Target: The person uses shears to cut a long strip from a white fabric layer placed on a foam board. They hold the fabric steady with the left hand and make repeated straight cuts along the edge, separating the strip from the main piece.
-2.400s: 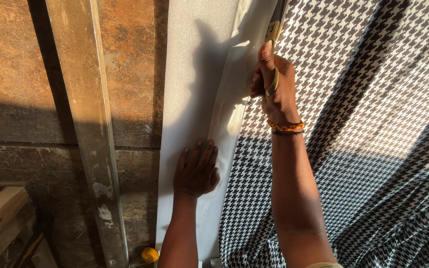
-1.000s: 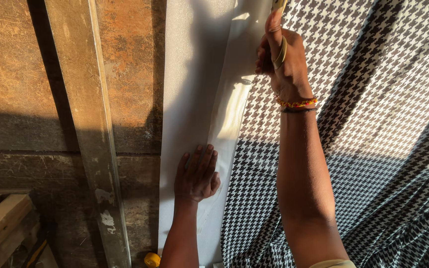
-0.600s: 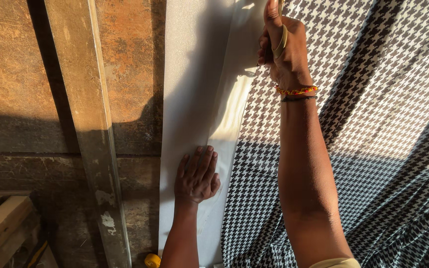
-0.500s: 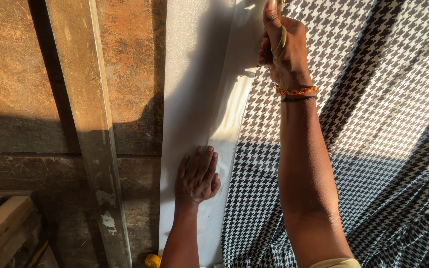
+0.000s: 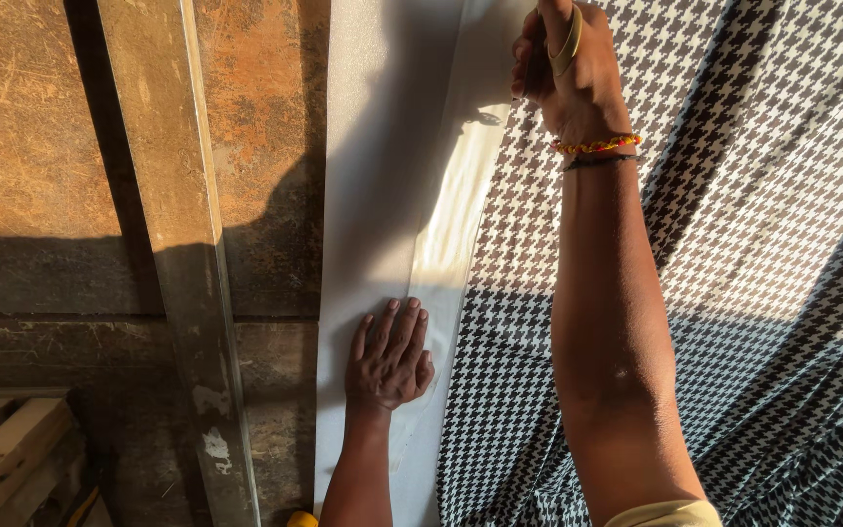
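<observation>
My left hand [image 5: 389,351] lies flat, fingers spread, on a long white fabric strip [image 5: 373,195] that runs away from me. Beside the strip lies black-and-white houndstooth cloth [image 5: 734,244]; their shared edge [image 5: 461,224] passes just right of my left hand. My right hand [image 5: 578,88] is stretched far ahead at the top of the view, over that edge. It is closed around a yellowish looped handle [image 5: 568,39] that looks like scissors. The blades are hidden by the hand and the frame edge. Bead bracelets [image 5: 595,146] circle that wrist.
A worn brown stone surface [image 5: 41,195] lies to the left, crossed by a long metal bar [image 5: 182,273]. Wooden pieces [image 5: 2,459] sit at the lower left. A small yellow object [image 5: 301,518] shows at the bottom edge. Low sunlight throws hard shadows.
My right hand has moved farther away along the fabric edge, toward the top of the view. My left hand has stayed flat on the white strip, almost in place.
</observation>
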